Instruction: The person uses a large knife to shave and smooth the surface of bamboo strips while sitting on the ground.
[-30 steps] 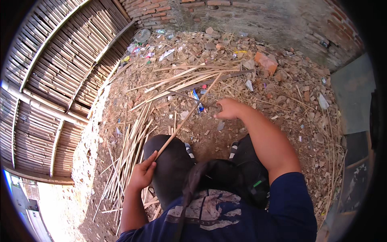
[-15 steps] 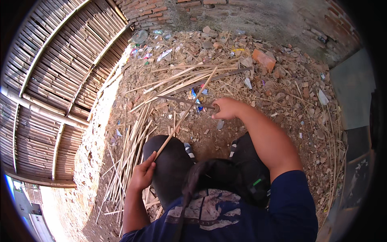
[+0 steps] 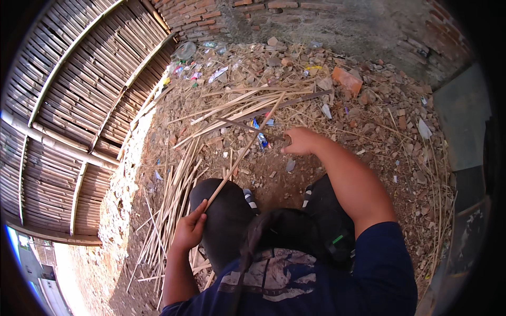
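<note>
My left hand [image 3: 191,227] is closed around the lower end of a long thin bamboo strip [image 3: 240,159], beside my left knee. The strip slants away from me to the right, its far end over other strips on the ground. In front of my right knee, my right hand [image 3: 301,141] grips the handle of a long dark-bladed knife [image 3: 242,125]. Its narrow blade points left and crosses the strip's upper part; whether the edge touches the strip I cannot tell. My right fingers partly hide the handle.
Loose bamboo strips [image 3: 167,203] lie piled at my left, and more strips [image 3: 247,105] lie ahead. Rubble and litter cover the ground around a broken brick [image 3: 347,80]. A brick wall [image 3: 295,21] stands behind, with a bamboo-slat panel [image 3: 79,105] on the left.
The knife's blade has tilted, its tip shifting a little farther from me and to the right. Both hands keep their grips, and the strip stays nearly in place.
</note>
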A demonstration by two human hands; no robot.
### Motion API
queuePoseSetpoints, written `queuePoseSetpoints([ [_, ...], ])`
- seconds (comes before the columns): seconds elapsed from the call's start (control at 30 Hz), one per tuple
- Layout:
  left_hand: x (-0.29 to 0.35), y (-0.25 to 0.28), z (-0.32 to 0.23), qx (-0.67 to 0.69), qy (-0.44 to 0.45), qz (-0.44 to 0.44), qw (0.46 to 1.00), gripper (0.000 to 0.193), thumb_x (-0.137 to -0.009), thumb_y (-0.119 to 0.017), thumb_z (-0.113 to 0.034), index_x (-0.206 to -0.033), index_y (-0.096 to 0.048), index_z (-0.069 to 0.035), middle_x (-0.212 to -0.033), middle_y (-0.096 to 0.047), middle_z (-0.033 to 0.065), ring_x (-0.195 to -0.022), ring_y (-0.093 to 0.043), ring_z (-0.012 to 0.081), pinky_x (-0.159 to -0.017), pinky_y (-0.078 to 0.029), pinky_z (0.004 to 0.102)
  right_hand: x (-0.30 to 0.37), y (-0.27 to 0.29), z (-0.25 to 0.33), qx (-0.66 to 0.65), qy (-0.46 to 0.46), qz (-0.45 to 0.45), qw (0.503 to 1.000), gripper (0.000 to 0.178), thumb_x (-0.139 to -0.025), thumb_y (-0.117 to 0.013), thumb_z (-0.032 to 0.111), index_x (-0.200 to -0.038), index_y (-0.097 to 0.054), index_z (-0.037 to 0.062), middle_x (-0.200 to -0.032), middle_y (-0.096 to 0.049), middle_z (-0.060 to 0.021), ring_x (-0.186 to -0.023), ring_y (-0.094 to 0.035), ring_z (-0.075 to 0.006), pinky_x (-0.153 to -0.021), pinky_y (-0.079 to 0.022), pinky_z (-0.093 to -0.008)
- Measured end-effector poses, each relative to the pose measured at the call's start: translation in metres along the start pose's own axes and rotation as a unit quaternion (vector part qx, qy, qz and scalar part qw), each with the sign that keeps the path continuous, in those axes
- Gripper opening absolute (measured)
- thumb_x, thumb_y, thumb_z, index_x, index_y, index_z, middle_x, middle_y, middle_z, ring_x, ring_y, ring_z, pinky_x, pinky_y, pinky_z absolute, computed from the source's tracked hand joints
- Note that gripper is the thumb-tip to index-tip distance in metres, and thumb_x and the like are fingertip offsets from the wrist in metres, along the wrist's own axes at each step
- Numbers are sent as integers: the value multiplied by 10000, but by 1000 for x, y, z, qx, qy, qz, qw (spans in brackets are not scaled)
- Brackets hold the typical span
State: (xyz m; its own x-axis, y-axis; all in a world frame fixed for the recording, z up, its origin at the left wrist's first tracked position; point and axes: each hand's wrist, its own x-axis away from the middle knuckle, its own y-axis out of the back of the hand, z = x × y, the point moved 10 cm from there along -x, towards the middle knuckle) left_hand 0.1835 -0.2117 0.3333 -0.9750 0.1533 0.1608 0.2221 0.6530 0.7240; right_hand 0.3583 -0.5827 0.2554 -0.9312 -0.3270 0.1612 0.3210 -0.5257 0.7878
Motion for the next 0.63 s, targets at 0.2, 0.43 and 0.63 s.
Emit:
queuePoseSetpoints([
  [0.2,3,-4,9,40,0,30,999,433,-1062,-545,-123,-1492,-539,-67,-1331,-690,179,-1251,-616,164,-1075,-438,301,25,-21,86,66,99,123,985,459,-790,-801,406,-1055,-713,42,-1010,-721,-196,-971,-700,-369,-853,-543,-464],
  [0.43,3,-1,13,13,-21,-7,1000,416,-1045,-594,-152,-1460,-588,-130,-1162,-749,208,-1098,-708,178,-956,-512,300,0,9,-3,29,-57,20,998,494,-795,-806,438,-1079,-720,43,-1040,-721,-207,-1016,-698,-364,-874,-546,-455],
  [0.63,-2,0,11,1,-56,-25,998,422,-1030,-625,-198,-1450,-599,-157,-1127,-747,232,-1162,-709,280,-970,-517,313,10,17,19,46,-12,25,999,551,-824,-796,445,-1209,-698,63,-1133,-704,-252,-1091,-687,-363,-954,-525,-474],
])
